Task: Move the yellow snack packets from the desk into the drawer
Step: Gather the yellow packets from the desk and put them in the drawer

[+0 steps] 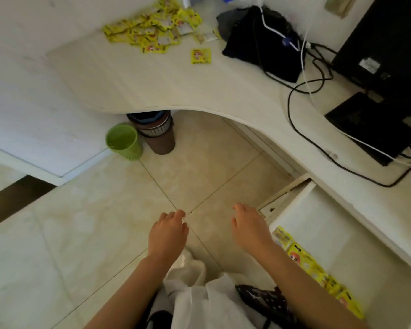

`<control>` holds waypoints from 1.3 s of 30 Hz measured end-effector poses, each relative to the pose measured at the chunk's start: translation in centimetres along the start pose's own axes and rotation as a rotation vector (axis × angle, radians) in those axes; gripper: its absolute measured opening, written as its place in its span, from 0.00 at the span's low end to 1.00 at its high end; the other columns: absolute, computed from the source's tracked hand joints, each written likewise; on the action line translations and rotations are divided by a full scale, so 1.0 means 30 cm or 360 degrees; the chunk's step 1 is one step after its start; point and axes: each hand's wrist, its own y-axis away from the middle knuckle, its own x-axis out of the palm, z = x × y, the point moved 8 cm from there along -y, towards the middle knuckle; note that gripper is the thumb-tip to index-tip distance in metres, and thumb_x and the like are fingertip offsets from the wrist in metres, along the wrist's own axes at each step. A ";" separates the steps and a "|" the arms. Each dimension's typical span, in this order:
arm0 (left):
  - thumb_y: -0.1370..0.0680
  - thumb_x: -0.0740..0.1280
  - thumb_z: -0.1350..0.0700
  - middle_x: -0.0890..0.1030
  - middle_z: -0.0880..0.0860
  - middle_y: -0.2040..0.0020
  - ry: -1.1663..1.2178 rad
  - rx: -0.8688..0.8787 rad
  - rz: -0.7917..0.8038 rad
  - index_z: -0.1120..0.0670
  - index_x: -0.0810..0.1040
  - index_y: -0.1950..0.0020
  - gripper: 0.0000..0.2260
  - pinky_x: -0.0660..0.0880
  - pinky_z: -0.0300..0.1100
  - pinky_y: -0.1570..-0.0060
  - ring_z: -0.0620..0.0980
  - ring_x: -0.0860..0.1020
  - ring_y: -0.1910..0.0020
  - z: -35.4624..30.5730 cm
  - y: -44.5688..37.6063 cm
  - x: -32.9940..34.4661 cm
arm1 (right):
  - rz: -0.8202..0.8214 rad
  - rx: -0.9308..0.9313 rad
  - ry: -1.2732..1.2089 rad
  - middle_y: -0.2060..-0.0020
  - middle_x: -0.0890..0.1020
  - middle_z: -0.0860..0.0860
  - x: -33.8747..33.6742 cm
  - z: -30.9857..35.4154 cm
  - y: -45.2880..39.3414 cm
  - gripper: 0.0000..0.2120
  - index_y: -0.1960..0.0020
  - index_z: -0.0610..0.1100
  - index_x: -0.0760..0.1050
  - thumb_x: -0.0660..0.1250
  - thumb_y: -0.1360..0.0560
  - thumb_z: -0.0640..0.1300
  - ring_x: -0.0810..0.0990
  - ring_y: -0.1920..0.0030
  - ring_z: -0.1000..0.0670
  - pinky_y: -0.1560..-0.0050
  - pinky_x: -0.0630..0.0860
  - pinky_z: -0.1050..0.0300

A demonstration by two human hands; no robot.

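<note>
Both the left hand [168,230] and right hand [249,227] hang loosely spread, holding nothing, beside the open drawer [337,224], where yellow snack packets [316,264] line its near wall end to end, print unreadable.

1. The floor [100,233] is laid with glossy beige tiles and thin dark grout lines.
2. A pale wood-grain desk [176,86] with a curved front edge runs from far left to near right.
3. A green plastic bin [124,142] stands beside a brown bin [160,136] under the desk edge.
4. A dark strip of flooring [12,198] shows at left.
</note>
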 end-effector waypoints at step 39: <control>0.21 0.59 0.54 0.80 0.49 0.45 -0.0018 -0.0169 -0.0151 0.53 0.75 0.38 0.13 0.74 0.45 0.49 0.50 0.73 0.42 0.157 -1.531 -0.586 | -0.0180 -0.0200 0.0019 0.40 0.76 0.45 -0.739 0.455 -1.506 0.18 0.32 0.43 0.66 0.55 0.19 0.46 0.75 0.42 0.44 0.47 0.76 0.50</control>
